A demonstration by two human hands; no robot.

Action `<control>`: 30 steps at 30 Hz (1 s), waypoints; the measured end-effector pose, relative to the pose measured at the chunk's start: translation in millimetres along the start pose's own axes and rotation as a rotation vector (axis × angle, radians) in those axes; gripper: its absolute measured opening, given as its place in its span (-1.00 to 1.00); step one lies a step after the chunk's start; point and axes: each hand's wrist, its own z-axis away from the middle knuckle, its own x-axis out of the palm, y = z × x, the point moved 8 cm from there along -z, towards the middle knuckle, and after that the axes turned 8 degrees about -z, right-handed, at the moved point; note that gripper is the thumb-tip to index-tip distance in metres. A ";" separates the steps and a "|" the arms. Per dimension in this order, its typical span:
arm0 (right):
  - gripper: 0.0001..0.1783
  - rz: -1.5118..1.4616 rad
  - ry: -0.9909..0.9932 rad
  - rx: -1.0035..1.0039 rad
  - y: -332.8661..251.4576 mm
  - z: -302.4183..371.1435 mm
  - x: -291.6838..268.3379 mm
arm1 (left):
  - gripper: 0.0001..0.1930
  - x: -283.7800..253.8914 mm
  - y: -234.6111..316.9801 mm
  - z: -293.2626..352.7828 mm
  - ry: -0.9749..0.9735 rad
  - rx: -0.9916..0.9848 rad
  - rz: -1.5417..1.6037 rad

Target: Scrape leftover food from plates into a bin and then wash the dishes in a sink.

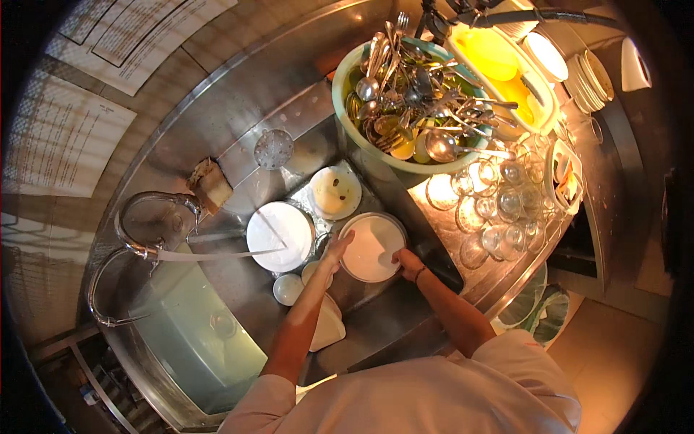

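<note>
A round white plate (373, 248) is between my two hands in the sink; its rim looks doubled, so there may be a stack. My left hand (338, 248) grips its left edge, fingers extended along the rim. At the right edge, the fingers of my right hand (409, 262) are curled closed around the rim. Left of them, a larger white plate (275, 242) sits beneath a stream from the faucet (147, 251). Behind lies a pale dish (335, 193) with dark food scraps. Small white bowls (288, 289) and a white dish (329, 329) are by my left forearm.
A green tub (352, 145) heaped with cutlery stands at the back right, beside a yellow-lit container (547, 116). Several glasses (510, 202) crowd the right counter. A water-filled basin (195, 325) is at left. A sponge (210, 186) and a round strainer (274, 149) lie behind.
</note>
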 end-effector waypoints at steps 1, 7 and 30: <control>-0.59 -0.030 -0.007 0.001 4.1 -11.5 -19.5 | 0.16 13.7 0.5 -2.3 0.046 -0.014 -0.071; -0.61 0.085 -0.007 -0.059 -11.7 -6.7 -37.6 | -0.05 4.2 16.6 -9.5 -0.046 0.052 -0.127; -0.47 0.297 -0.038 -0.011 -17.0 -5.9 -18.0 | -0.71 -81.4 122.1 -9.6 0.919 0.377 -0.714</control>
